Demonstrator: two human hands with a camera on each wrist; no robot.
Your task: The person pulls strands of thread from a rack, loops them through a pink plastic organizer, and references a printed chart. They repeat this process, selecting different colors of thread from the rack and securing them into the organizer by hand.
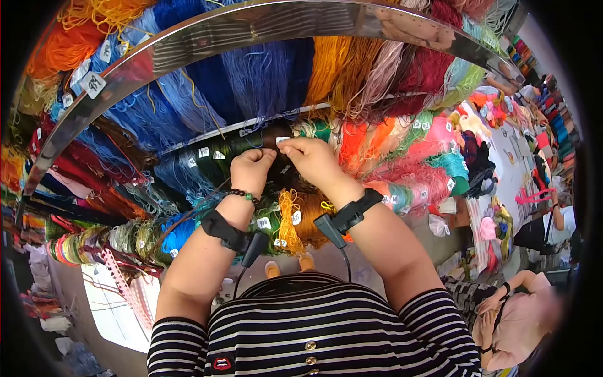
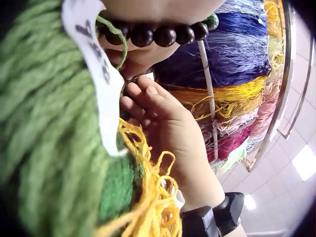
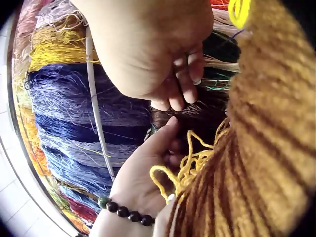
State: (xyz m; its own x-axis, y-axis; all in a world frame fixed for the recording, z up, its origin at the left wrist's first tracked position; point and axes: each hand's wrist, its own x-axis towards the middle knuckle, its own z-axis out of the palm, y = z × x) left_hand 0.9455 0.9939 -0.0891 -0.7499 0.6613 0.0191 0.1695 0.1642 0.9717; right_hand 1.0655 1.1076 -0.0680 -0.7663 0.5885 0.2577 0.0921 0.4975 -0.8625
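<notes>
Both bare hands meet over a dark brown thread skein (image 3: 197, 112) in the rack. My left hand (image 1: 250, 173) has its fingers curled and thumb against them, pinching at the brown strands. Close beside it, my right hand (image 1: 309, 162) bends its thumb and fingers together at a small white paper tag (image 1: 282, 141). The fingertips nearly touch; what lies between them is mostly hidden. Below the hands hang a yellow-orange yarn bundle (image 1: 289, 220) and a brown yarn skein (image 3: 266, 118). Green yarn (image 2: 49, 118) with a written label (image 2: 98, 74) fills the left wrist view.
A curved metal rail (image 1: 251, 22) arches above the hands, with blue skeins (image 1: 257, 75) hanging behind. Tagged pink and coral skeins (image 1: 408, 151) lie to the right. Another person in a pink top (image 1: 521, 314) sits at lower right, near a table (image 1: 509, 147) with yarn.
</notes>
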